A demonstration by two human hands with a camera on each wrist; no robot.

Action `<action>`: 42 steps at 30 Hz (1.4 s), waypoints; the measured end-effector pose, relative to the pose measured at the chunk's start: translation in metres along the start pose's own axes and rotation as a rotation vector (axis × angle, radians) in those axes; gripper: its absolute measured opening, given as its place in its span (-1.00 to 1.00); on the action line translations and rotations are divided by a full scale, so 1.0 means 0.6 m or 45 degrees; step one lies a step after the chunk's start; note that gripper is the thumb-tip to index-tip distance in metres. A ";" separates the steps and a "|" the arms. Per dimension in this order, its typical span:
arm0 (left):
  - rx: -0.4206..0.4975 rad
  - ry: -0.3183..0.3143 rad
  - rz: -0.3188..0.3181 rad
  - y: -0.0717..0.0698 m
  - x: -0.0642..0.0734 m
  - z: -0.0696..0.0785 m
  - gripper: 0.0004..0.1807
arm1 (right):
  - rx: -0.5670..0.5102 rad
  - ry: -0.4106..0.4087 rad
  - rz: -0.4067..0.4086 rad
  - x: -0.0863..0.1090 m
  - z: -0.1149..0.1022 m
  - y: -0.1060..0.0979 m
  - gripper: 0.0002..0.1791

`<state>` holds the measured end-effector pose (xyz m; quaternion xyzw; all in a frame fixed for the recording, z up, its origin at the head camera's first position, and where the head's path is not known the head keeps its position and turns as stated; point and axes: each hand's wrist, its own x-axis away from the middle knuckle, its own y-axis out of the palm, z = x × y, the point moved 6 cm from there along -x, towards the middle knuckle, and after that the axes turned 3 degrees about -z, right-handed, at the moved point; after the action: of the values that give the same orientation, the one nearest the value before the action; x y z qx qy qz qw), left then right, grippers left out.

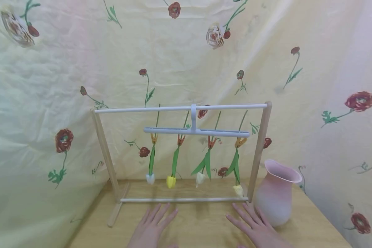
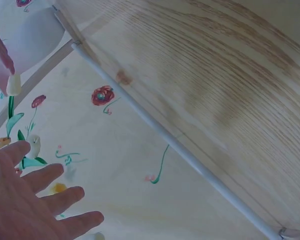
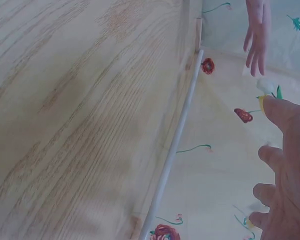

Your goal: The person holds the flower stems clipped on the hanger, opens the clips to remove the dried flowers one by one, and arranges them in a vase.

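Both hands are bare and hold nothing. My left hand (image 1: 153, 225) is spread, fingers straight, in front of the rack's lower white rod (image 1: 186, 199). On the right, my right hand (image 1: 254, 225) spreads its fingers near the vase's base. Beyond them a grey-white hanger (image 1: 173, 131) hangs by its hook from the rack's top rod (image 1: 142, 109). Clothespins in orange (image 1: 154, 138) and red (image 1: 211, 142) hold several artificial tulips upside down: a pale blue tulip (image 1: 150, 178), a yellow tulip (image 1: 171, 181), a white tulip (image 1: 200, 178) and a cream tulip (image 1: 238, 190).
A pink-and-white vase (image 1: 274, 196) with a flared mouth stands right of the rack, close to its wooden post (image 1: 260, 148). The wooden table (image 1: 201, 224) lies under everything. Cloth printed with red flowers (image 1: 331, 155) hangs behind and at both sides.
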<state>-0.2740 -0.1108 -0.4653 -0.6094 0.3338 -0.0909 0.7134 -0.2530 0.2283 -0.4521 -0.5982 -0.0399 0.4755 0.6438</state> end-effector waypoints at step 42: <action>1.242 -0.869 0.472 -0.154 -0.142 -0.228 -0.28 | -0.544 0.329 0.547 -0.220 0.027 -0.113 -0.52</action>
<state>-0.3935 -0.1978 -0.3531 -0.1401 0.1074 0.0924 0.9800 -0.2969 0.1645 -0.3247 -0.7698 0.0703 0.5016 0.3885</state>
